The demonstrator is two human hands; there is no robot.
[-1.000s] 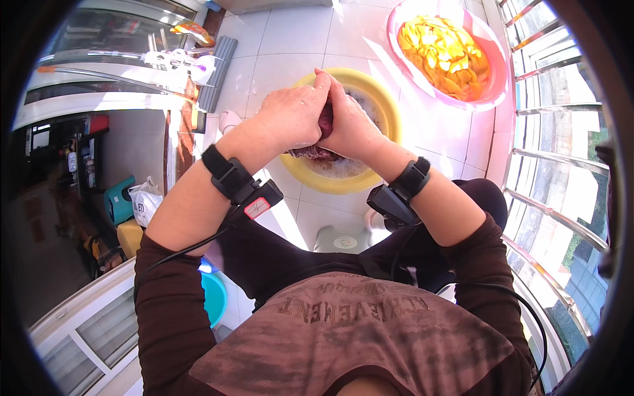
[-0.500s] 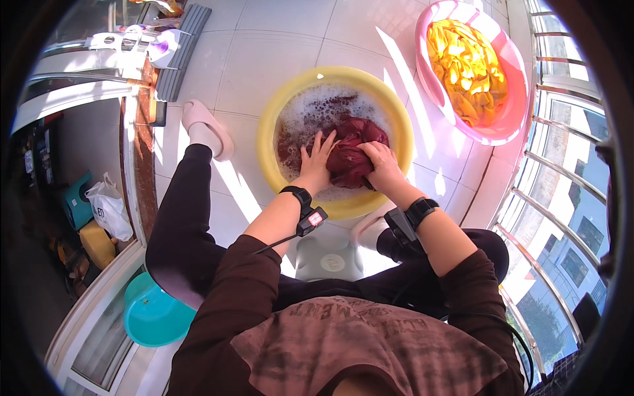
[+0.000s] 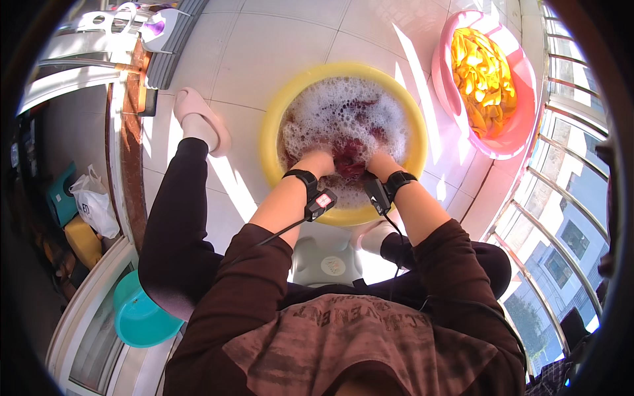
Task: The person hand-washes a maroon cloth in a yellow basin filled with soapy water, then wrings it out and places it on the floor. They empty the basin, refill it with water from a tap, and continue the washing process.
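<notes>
Between my feet stands a round yellow basin (image 3: 272, 142) filled with white suds (image 3: 330, 102). A dark red cloth (image 3: 351, 162) lies mostly under the foam, showing at the surface between my hands. My left hand (image 3: 318, 162) is sunk in the suds at the cloth's left side, and its fingers are hidden. On the other side, my right hand (image 3: 380, 164) is also pushed down into the foam, with its fingers out of sight. Both wrists wear black bands with small devices just above the basin's near rim.
To the far right, a pink tub (image 3: 526, 125) holds yellow-orange cloth (image 3: 484, 79). A grey-green stool (image 3: 325, 257) is under me. Teal basins (image 3: 146, 320) stand at the lower left, near a white bag (image 3: 96, 204). Metal railings (image 3: 558, 191) run along the right.
Both hands have gone down into the suds, pressing the red cloth that was bunched above the surface. Foam now covers most of it. The view has shifted slightly.
</notes>
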